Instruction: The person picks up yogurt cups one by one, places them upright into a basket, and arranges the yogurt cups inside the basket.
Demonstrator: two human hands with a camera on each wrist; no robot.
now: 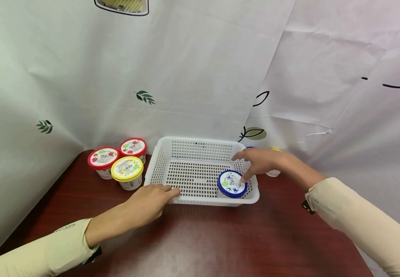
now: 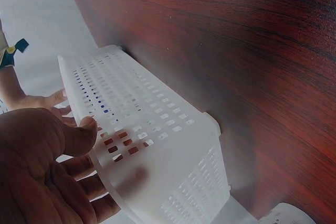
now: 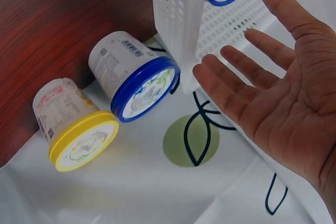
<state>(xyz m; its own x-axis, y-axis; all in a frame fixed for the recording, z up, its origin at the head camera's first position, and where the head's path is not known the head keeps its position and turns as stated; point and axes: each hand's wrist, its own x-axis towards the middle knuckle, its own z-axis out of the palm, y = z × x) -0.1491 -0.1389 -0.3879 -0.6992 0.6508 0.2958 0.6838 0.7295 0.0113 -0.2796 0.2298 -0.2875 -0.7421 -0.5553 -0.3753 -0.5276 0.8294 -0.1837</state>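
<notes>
A white perforated plastic basket [image 1: 200,200] stands on the table. My left hand [image 1: 151,202] grips its front rim near the left corner; in the left wrist view the thumb [image 2: 81,136] presses the outer wall and the fingers pass behind the rim. Inside the basket, at the front right, sits a blue-lidded tub [image 1: 232,184] with its printed lid up. My right hand [image 1: 262,159] is over the basket's right side, thumb close to that lid. The right wrist view shows its palm [image 3: 299,108] bare and its fingers spread, holding nothing.
Left of the basket stand two red-lidded tubs [image 1: 104,157] and a yellow-lidded tub [image 1: 127,170]. Beyond its right side are another blue-lidded tub [image 3: 131,74] and a yellow-lidded one [image 3: 76,124], largely behind my right hand in the head view. A white printed cloth [image 1: 200,77] hangs behind.
</notes>
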